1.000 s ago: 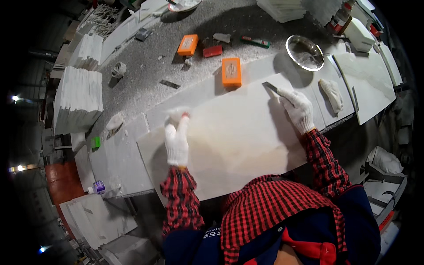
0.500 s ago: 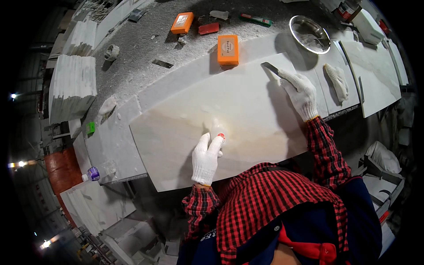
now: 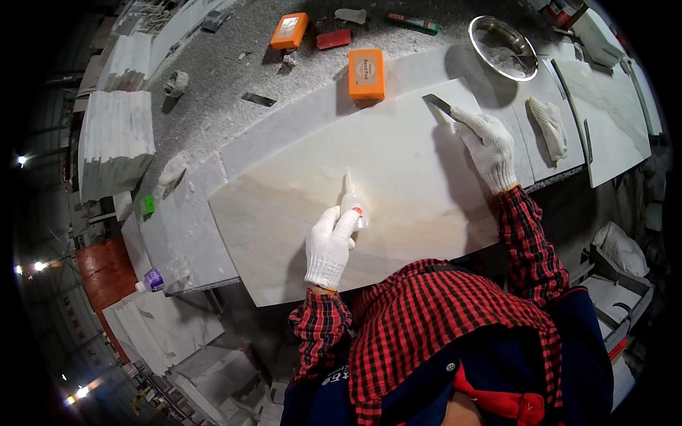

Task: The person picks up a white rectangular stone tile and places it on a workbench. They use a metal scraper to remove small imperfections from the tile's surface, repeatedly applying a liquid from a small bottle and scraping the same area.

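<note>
Bottle, small, white, with a red mark [image 3: 349,201]: located at the centre of the frame, above the slab [image 3: 419,192]; contact between tip and stone cannot be told. It is grasped by the gloved left hand [image 3: 329,252]. Thin dark blade [image 3: 437,104]: gripped in the gloved right hand [image 3: 490,149], right of centre, held over the slab's upper right part.

Progress: work on the slab is judged to be under way. Bottle and blade are already in hand; a faint pale patch is seen near the bottle's tip, though whether it is applied liquid or veining cannot be told. How much is left cannot be established.

Markings: a pale round label with dark print is borne by the orange box [image 3: 366,74], upper centre; a pale label by the second orange box [image 3: 289,30], upper left of centre. A purple label is carried by the clear bottle [image 3: 153,280], lower left. White lettering is partly visible on the dark blue garment [image 3: 312,397], lower centre.
</note>
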